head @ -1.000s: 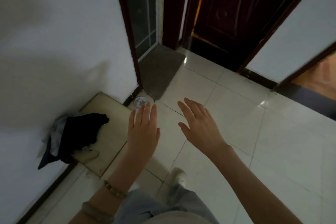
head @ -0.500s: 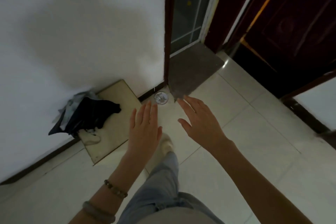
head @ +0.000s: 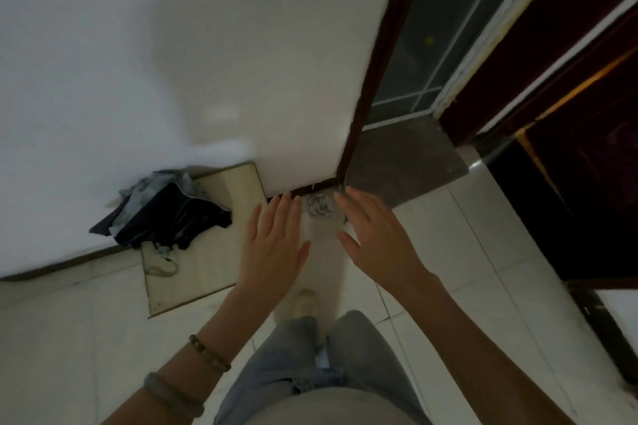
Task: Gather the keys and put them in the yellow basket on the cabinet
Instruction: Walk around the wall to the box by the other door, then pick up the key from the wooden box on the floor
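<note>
No keys, yellow basket or cabinet show in this view. My left hand [head: 274, 245] is held out flat over the tiled floor, fingers apart, holding nothing. My right hand [head: 374, 238] is stretched forward beside it, also open and empty. Between the fingertips of both hands a small round metal floor drain [head: 319, 209] sits at the foot of the white wall. My legs in grey jeans and one light shoe [head: 303, 304] appear below the hands.
A white wall [head: 172, 62] fills the upper left. A beige board [head: 193, 262] lies on the floor against it with a dark crumpled cloth [head: 165, 214] on top. A grey threshold [head: 404, 162] leads to a glass door; dark wooden doors [head: 569, 114] stand at right.
The view has swung left and closer to the wall. Both hands stay open and have come nearer the floor drain. My foot has stepped forward.
</note>
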